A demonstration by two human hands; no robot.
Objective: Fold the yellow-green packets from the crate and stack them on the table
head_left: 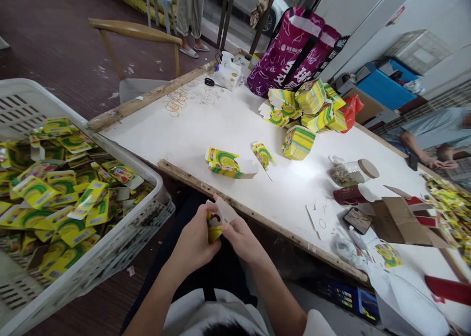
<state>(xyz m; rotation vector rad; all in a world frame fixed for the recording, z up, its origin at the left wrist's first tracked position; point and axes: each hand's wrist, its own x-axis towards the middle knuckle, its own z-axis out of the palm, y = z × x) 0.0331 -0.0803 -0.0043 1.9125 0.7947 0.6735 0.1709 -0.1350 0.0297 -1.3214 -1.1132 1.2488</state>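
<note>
Over my lap, just off the table's front edge, both hands grip one small yellow-green carton (214, 232). My left hand (195, 238) wraps round its body, fingers curled. My right hand (241, 235) pinches the upper end near a pale flap; much of the carton is hidden by the fingers. On the white table ahead lies a short stack of flat cartons (225, 162) with white flaps sticking out. To its right is a single flat carton (262, 154).
A white crate (154, 206) full of cartons stands at left. Bundled cartons (300, 142) lie before a purple bag (290, 51). A jar (353, 172), a phone (357, 220) and a cardboard box (395, 220) sit at right. Another person's hands (437, 159) are at far right.
</note>
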